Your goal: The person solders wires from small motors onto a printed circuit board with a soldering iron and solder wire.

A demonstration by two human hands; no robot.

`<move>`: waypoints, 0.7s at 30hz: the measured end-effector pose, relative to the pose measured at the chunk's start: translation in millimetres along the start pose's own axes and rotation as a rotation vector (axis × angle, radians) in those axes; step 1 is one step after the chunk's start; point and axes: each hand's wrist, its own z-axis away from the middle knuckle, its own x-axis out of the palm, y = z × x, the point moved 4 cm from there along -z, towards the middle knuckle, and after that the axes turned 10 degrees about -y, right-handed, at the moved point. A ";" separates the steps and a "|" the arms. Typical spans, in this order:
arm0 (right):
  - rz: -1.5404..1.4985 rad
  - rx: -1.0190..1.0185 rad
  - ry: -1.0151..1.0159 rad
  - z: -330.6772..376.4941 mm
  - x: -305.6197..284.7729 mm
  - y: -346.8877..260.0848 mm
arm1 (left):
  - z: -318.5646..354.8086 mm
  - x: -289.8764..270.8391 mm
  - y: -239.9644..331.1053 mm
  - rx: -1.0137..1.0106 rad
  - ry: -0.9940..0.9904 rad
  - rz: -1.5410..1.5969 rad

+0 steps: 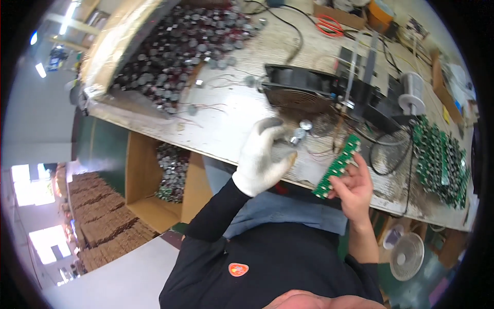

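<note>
My right hand [355, 188], bare, pinches a narrow green circuit board [337, 167] between thumb and fingers over the front edge of the bench. A white knitted glove covers my left hand [262, 157]; its thumb and fingers are curved and apart, with nothing visibly held. Just beyond its fingertips lie small round silver parts [298, 136], and thin red wires [321, 153] trail on the bench nearby. Behind them stands a black fan [298, 85] beside a stand with an upright metal rod [353, 77].
A heap of silver parts with red wires [190, 46] fills the back left. Green circuit boards [440, 162] are stacked at the right, near a white spool [411, 92]. Red-handled scissors [329, 26] lie at the back. A cardboard box [139, 180] stands below the bench's left side.
</note>
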 end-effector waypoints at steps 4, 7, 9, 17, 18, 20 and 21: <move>0.014 0.001 -0.023 -2.5 -1.1 0.9 | 2.1 -53.8 -50.7 -0.325 0.188 -0.270; 0.006 0.011 -0.042 -4.6 0.8 0.8 | -1.0 -92.8 -66.1 -0.314 0.157 -0.542; -0.007 0.000 -0.047 -5.4 4.1 -0.8 | -6.3 -106.7 -75.6 -0.284 0.043 -0.622; -0.023 0.005 -0.050 -4.6 5.6 1.3 | -15.8 -123.0 -100.2 -0.235 -0.071 -0.651; -0.029 0.005 -0.060 -4.4 5.6 1.8 | -15.1 -120.9 -94.5 -0.231 -0.075 -0.645; -0.028 0.006 -0.052 -4.6 5.9 1.4 | -11.0 -116.6 -86.5 -0.247 -0.037 -0.429; -0.031 -0.001 -0.058 -4.6 6.3 0.7 | -8.6 -111.8 -82.3 -0.219 -0.024 -0.410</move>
